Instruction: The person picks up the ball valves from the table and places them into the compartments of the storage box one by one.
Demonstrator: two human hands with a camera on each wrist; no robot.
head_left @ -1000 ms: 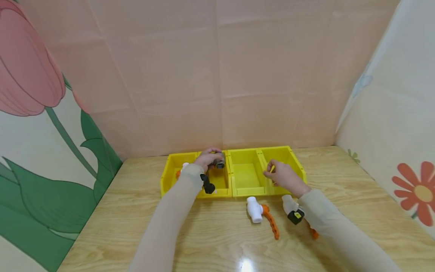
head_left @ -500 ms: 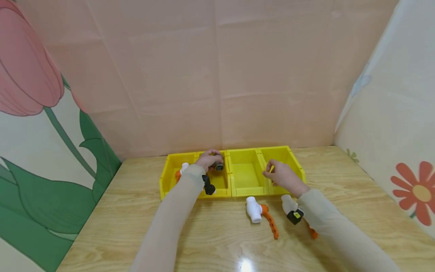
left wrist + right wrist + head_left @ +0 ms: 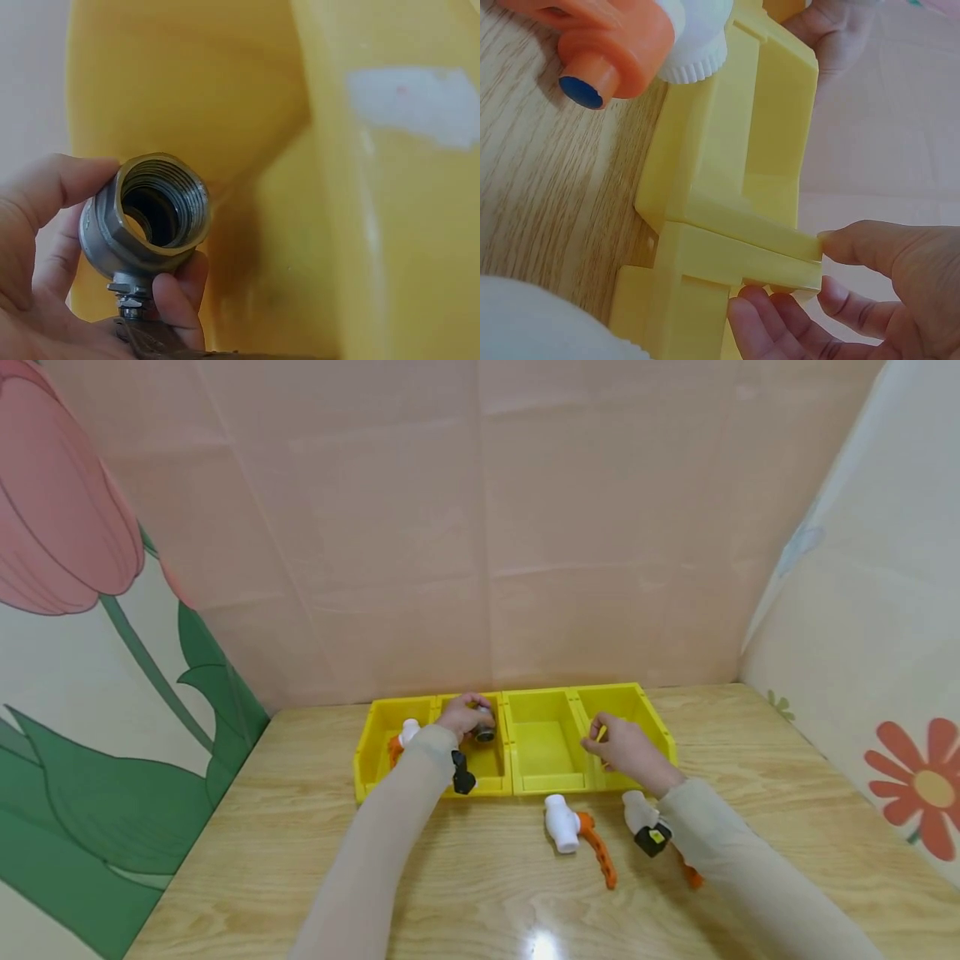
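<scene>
My left hand (image 3: 463, 717) grips a grey metal ball valve (image 3: 146, 214) inside the second yellow bin (image 3: 489, 762) from the left. In the left wrist view, thumb and fingers wrap the valve body. Its threaded opening faces the camera, and its flat dark lever (image 3: 154, 337) points down near the palm. My right hand (image 3: 628, 747) pinches the touching side walls (image 3: 742, 251) of the two right-hand bins, thumb on one side and fingers on the other. Just in front of the bins lies a white plastic valve (image 3: 561, 823) with an orange handle.
A second white valve (image 3: 636, 810) with an orange handle lies partly hidden under my right wrist. Another white-and-orange valve (image 3: 408, 732) sits in the leftmost bin (image 3: 365, 760). The bins stand in a row on a wooden table (image 3: 300, 835), close to the pink back wall covering.
The metal valve has come slightly lower and nearer in the second bin, with my left hand shifting along with it. My right hand keeps its place on the bin walls.
</scene>
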